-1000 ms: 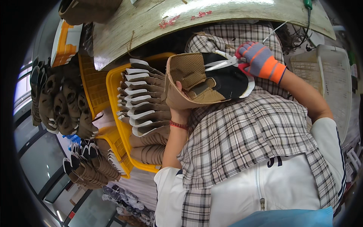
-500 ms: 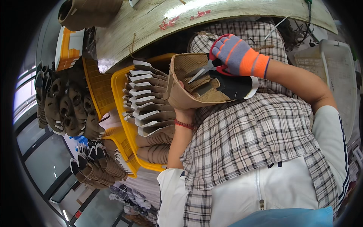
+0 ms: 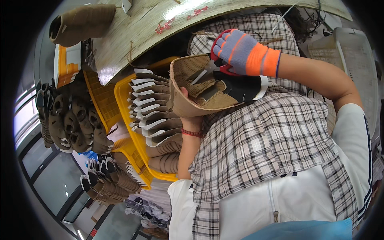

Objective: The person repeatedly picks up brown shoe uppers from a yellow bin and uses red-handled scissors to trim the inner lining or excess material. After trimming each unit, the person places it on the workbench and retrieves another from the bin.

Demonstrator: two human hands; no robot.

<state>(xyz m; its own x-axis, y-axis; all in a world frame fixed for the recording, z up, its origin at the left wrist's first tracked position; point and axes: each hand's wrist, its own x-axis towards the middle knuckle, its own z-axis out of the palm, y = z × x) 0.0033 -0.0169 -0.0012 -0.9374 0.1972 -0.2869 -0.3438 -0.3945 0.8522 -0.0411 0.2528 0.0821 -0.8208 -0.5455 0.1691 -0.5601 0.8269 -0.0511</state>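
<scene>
My left hand (image 3: 188, 114) is bare and grips a tan shoe upper (image 3: 224, 105) by its side, with the thumb tip inside the opening and the other fingers hidden behind it. The upper has a mesh lining, a black inner heel part and a white edge strip. Wearing a grey and orange glove, my right hand (image 3: 240, 50) is closed round the red handles of scissors (image 3: 202, 75). Their blades reach into the upper's opening, close to the lining. Whether they touch a thread there I cannot tell.
Left of my knees, a yellow crate (image 3: 124, 108) holds a row of stacked uppers (image 3: 152, 100). More brown uppers (image 3: 72, 120) hang in bunches farther left. The wood-patterned table (image 3: 132, 28) lies ahead, carrying a brown upper (image 3: 82, 24). At right stands a translucent bin (image 3: 356, 72).
The view has shifted slightly, so much of the scene sits a little differently. Both hands keep hold of the upper and the scissors, whose blades remain inside the opening.
</scene>
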